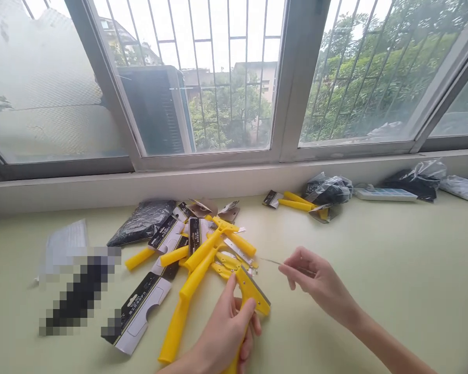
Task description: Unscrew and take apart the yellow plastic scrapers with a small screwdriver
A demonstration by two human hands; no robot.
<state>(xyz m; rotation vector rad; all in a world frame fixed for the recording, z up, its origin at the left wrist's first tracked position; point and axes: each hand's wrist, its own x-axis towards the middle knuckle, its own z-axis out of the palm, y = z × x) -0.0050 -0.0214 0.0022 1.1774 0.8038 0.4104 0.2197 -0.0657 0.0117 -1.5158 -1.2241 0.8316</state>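
Note:
My left hand [234, 327] is wrapped round the handle of a yellow scraper [255, 293]. The scraper's wide head points up and to the right, with a dark strip along its edge and small screws in its face. To the right, my right hand [315, 275] pinches a thin metal tool [272, 261] whose tip points left, apart from the scraper; its exact kind is unclear. Just beyond my left hand lies a pile of yellow scraper handles [197, 272], with loose yellow head pieces [226, 259] and a metal blade [237, 249] among them.
Black-and-white cardboard packages [142, 311] lie left of the pile. Behind are a bag of dark items [142, 221] and a clear plastic bag [64, 244]. Along the window wall sit more yellow handles [296, 203], another dark-filled bag [329, 187] and a pale compartment box [386, 194].

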